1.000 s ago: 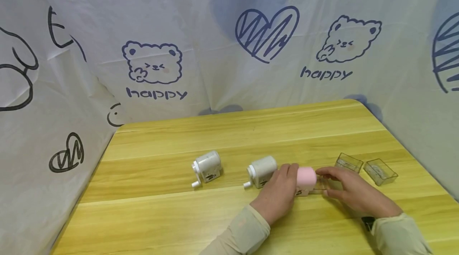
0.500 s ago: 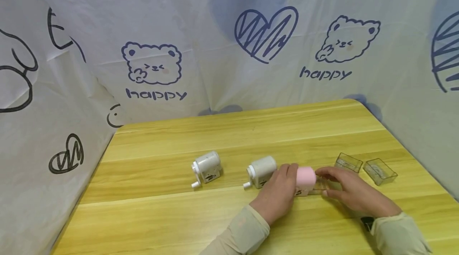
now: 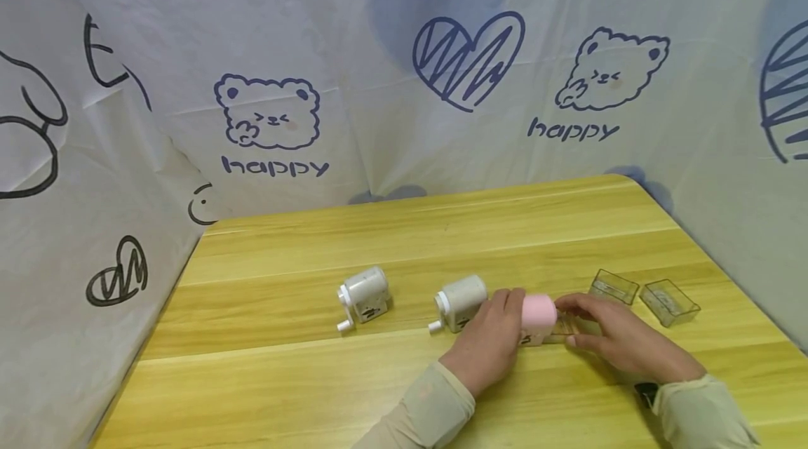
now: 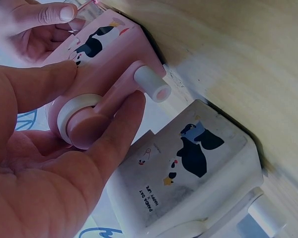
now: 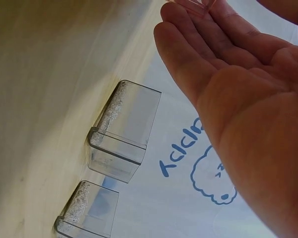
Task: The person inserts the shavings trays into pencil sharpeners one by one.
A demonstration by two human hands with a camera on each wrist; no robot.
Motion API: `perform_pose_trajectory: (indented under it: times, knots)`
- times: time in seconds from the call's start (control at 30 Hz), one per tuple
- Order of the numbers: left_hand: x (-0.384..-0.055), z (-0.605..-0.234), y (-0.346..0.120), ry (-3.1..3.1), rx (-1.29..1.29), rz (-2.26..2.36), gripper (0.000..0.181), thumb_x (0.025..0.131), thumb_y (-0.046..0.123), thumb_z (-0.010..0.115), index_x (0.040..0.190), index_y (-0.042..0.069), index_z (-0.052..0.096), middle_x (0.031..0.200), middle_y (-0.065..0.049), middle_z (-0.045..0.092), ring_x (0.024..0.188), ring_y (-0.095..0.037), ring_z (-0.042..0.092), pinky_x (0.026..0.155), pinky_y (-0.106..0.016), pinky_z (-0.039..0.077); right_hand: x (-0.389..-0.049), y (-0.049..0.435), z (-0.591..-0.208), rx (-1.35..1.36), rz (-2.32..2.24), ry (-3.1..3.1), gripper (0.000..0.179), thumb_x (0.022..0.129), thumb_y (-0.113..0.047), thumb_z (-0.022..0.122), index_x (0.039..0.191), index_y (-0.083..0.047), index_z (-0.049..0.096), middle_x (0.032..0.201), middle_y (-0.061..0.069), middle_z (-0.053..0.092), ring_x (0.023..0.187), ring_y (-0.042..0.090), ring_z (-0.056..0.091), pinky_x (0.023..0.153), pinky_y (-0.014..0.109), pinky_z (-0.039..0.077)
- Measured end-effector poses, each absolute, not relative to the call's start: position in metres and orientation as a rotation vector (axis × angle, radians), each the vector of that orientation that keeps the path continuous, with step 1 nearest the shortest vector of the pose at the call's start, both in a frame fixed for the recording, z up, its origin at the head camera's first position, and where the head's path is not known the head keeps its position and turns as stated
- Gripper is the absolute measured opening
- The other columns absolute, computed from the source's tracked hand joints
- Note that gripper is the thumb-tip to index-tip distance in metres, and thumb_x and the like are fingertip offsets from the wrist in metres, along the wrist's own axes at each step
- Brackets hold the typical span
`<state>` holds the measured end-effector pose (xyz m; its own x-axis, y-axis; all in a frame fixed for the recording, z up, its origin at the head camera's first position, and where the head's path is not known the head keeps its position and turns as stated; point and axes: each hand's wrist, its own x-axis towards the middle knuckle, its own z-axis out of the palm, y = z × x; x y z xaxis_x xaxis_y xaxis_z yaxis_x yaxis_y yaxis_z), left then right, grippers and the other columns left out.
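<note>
My left hand point(image 3: 489, 340) grips a pink crank pencil sharpener point(image 3: 538, 313) standing on the table. In the left wrist view its thumb presses the panda-printed side, and a finger lies beside the crank point(image 4: 120, 91). My right hand point(image 3: 621, 337) pinches the clear shavings drawer point(image 3: 560, 330) at the sharpener's right side. That drawer sticks partly out of the body; only its edge point(image 5: 191, 6) shows in the right wrist view. Close by my left hand stands a grey-white sharpener point(image 3: 463, 300) with a white crank, partly hidden by the hand.
Another grey-white sharpener point(image 3: 368, 291) stands farther left. Two loose clear drawers with shavings inside, one point(image 3: 614, 286) just behind my right hand and one point(image 3: 670, 303) farther right, lie on the wooden table point(image 3: 284, 393). A printed cloth point(image 3: 379, 133) hangs behind the table.
</note>
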<state>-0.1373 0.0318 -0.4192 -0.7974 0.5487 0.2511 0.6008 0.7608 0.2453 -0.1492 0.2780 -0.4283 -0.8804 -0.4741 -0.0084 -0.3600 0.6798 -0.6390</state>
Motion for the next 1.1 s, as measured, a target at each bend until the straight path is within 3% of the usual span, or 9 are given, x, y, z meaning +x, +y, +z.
perform_pose_trajectory:
  times: [1.1]
  knots:
    - [-0.1385, -0.421, 0.0332, -2.813, -0.919, -0.446, 0.04, 0.099, 0.01, 0.068, 0.134, 0.003, 0.05, 0.117, -0.008, 0.063, 0.1, -0.016, 0.065, 0.083, -0.021, 0.055, -0.1478, 0.2797, -0.4318, -0.71, -1.043, 2.714, 0.05, 0.096, -0.022, 0.075, 0.139, -0.002, 0.058, 0.137, 0.017, 0.062, 0.124, 0.041, 0.06, 0.101, 0.056, 0.05]
